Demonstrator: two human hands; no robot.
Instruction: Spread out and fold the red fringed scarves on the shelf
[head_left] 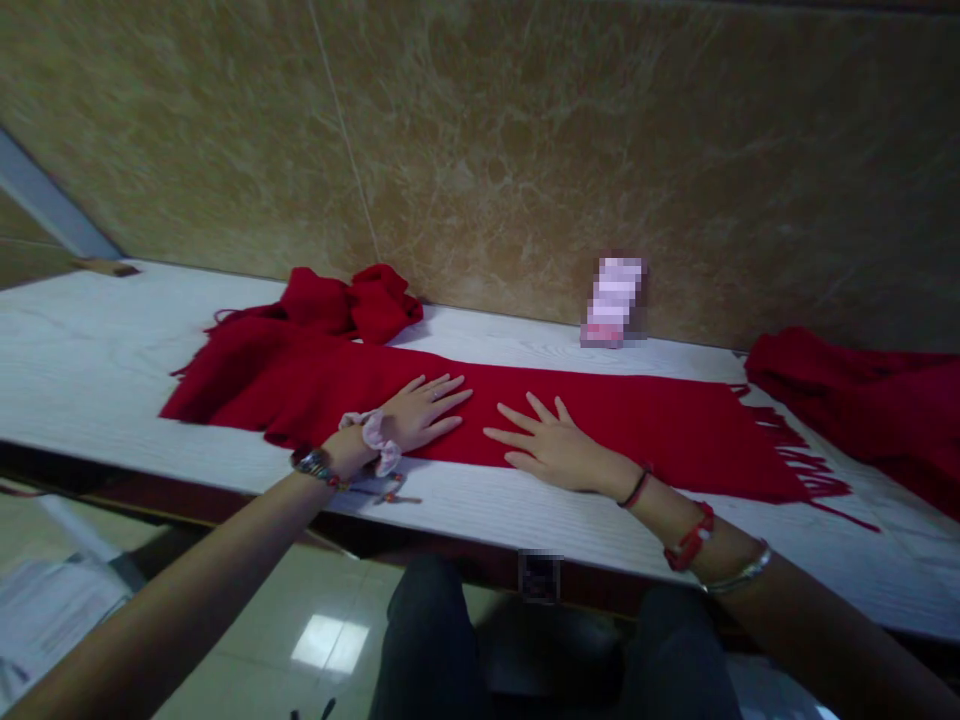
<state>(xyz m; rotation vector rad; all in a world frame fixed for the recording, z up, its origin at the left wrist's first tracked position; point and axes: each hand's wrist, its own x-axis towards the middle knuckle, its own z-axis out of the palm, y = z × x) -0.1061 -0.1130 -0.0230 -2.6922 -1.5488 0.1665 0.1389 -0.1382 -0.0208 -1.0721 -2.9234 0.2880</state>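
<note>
Red scarf (637, 420) lies stretched flat along the white wood-grain table (90, 350), with its fringed end to the right and its other end bunched against the wall. The left hand (420, 410) and right hand (551, 445) rest palm-down on its middle, just beside each other, fingers spread apart and gripping nothing. A pink scrunchie (379, 440) circles the left wrist. A second red cloth (862, 410) is heaped at the table's right end, near the fringe. Behind runs a tan marbled wall (525, 150), with a blurred pink object (613, 300) at its foot. Glossy pale floor tiles (322, 640) show below the table.
</note>
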